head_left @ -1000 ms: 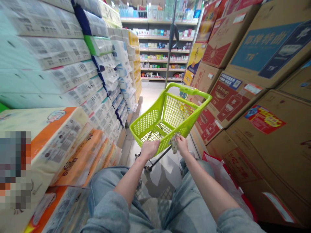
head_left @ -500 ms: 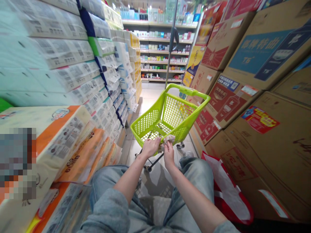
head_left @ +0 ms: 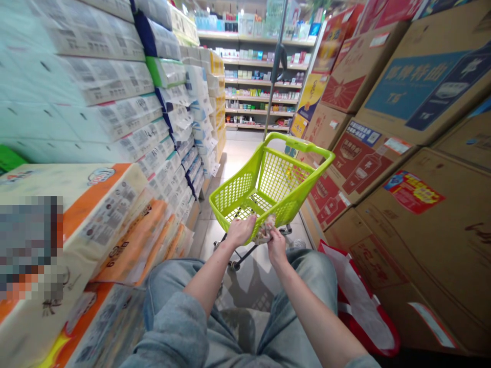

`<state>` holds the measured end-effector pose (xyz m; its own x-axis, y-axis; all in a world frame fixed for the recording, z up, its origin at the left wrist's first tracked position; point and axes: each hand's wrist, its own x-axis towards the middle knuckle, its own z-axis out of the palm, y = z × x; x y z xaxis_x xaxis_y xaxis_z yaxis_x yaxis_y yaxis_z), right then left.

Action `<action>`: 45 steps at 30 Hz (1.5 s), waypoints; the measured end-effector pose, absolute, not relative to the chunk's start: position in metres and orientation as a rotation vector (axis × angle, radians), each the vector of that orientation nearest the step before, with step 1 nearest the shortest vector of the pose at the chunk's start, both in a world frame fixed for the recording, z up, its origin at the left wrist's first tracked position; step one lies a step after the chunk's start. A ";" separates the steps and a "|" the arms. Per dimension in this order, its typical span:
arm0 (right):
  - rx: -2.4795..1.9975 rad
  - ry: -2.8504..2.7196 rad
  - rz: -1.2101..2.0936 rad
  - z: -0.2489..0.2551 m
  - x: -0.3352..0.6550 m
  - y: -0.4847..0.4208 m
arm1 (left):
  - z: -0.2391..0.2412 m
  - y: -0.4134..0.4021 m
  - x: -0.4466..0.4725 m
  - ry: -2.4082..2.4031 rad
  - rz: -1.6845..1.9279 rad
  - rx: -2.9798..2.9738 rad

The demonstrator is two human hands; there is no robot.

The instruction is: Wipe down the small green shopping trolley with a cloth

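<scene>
A lime-green shopping cart (head_left: pixel 276 168) with a perforated basket stands in front of my knees. My left hand (head_left: pixel 241 231) is closed around the basket's near rim, at its lower left corner. In my right hand (head_left: pixel 276 244), the fingers pinch a crumpled, light-coloured patterned cloth (head_left: pixel 265 230) against the outside of the basket wall, just right of the left hand. Part of the cloth is hidden behind the fingers. The cart's wheels and dark frame (head_left: pixel 245 254) show below the basket.
Stacked paper packs (head_left: pixel 126 112) line the left side, with orange packs (head_left: pixel 130 240) nearer. Cardboard cartons (head_left: pixel 406 230) rise on the right. A red and white bag (head_left: pixel 364 301) lies beside my right leg. Stocked shelves (head_left: pixel 264 82) stand at the far end, behind a thin pole (head_left: pixel 273 87).
My right hand has shifted slightly right and down along the basket wall, and the cloth is more spread out. The left hand keeps its hold on the rim. The view has turned slightly.
</scene>
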<state>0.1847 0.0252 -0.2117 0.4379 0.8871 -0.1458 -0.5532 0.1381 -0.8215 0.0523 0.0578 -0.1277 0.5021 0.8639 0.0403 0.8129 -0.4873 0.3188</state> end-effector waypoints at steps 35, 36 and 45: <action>-1.087 -0.526 1.089 -0.230 0.170 0.009 | -0.125 0.052 0.061 1.428 0.282 2.476; -1.090 -0.539 1.095 -0.227 0.169 0.011 | -0.125 0.052 0.062 1.421 0.278 2.484; -1.085 -0.596 1.192 -0.214 0.190 0.017 | -0.129 0.052 0.063 1.438 0.330 2.457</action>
<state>0.1901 0.0171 -0.2141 0.3098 0.9373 -0.1597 -0.4353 -0.0095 -0.9002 0.0629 0.0523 -0.1293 0.4802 0.8753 0.0568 0.8126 -0.4683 0.3468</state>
